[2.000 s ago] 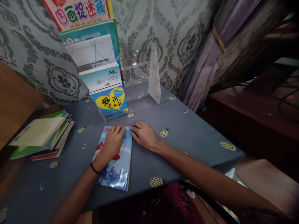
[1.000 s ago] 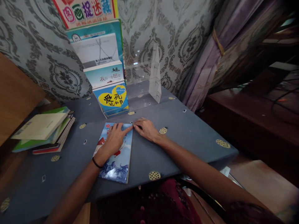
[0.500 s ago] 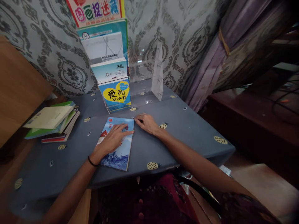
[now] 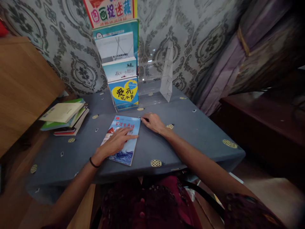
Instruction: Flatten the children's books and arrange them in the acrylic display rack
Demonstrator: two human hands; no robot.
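A thin blue paperback book [image 4: 130, 152] with red Chinese title characters, a red-roofed house and dark blue waves on its cover lies closed near the table's front edge. Flat across its middle rests my left hand [image 4: 116, 141], fingers stretched out, a black band around the wrist. My right hand [image 4: 152, 122] lies on the table just off the book's upper right corner. Its fingers are curled together with the tips beside that corner; whether they pinch anything is hidden. The cover's title shows above my left fingers.
A clear acrylic stand [image 4: 166, 73] holds several upright books, a blue one with a yellow heart [image 4: 125, 93] in front. A stack of books [image 4: 64, 116] sits at the left. Pineapple-patterned grey cloth [image 4: 190, 136] covers the table; a wooden panel [image 4: 23, 92] is at far left.
The whole view has shifted, so the scene sits slightly farther right. My left hand has slid slightly down the cover, baring more of the title. My right hand stays by the corner.
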